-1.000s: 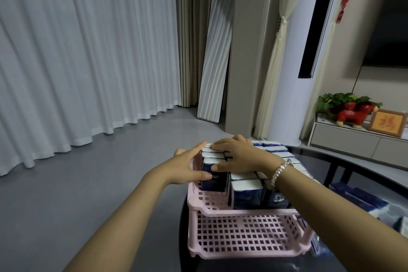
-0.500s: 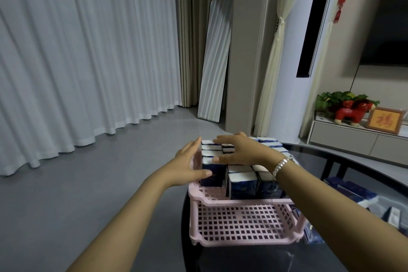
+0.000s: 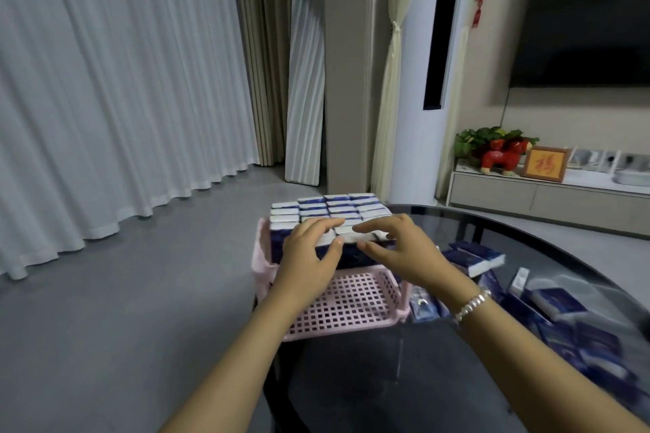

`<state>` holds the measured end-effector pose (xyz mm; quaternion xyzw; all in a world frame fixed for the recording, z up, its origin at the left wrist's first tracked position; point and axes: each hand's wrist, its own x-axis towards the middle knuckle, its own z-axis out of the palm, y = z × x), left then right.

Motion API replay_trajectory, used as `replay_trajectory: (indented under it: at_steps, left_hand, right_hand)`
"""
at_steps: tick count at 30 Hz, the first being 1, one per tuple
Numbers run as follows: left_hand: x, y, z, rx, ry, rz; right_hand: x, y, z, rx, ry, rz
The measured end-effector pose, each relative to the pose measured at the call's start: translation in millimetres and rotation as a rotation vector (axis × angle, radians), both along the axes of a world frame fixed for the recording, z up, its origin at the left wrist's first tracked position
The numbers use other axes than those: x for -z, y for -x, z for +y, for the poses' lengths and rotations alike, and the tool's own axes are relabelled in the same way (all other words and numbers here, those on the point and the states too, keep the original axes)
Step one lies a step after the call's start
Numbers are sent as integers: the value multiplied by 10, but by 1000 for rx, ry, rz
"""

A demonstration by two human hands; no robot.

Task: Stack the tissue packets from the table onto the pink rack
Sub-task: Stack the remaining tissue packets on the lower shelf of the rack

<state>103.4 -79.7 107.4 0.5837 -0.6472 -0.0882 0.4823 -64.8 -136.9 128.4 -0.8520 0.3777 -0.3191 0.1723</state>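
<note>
Racked packets [image 3: 330, 209] under both hands [image 3: 355, 250]

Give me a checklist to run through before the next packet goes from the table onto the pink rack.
1. Both hands free: cannot tell; left hand and right hand rest on the front row of packets.
2. Packets on the rack standing in even rows: ok.
3. Room on the pink rack: ok, its front part is bare mesh.
4. Loose packets left on the glass table: ok, several lie to the right.
5. Rack fully on the table: cannot tell, it sits close to the table's left edge.
</note>
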Motion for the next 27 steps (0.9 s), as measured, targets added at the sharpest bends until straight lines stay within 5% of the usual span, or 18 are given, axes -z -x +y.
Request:
replay_trajectory:
  at_steps: [20,27]
  left_hand:
    - [1116,2122,29,293,-345,66]
    - [1475,2455,-23,251,-612,23]
  right_hand:
    - [1273,2144,657,420,-188,-30]
    - [1623,2532,866,608,-29,-3]
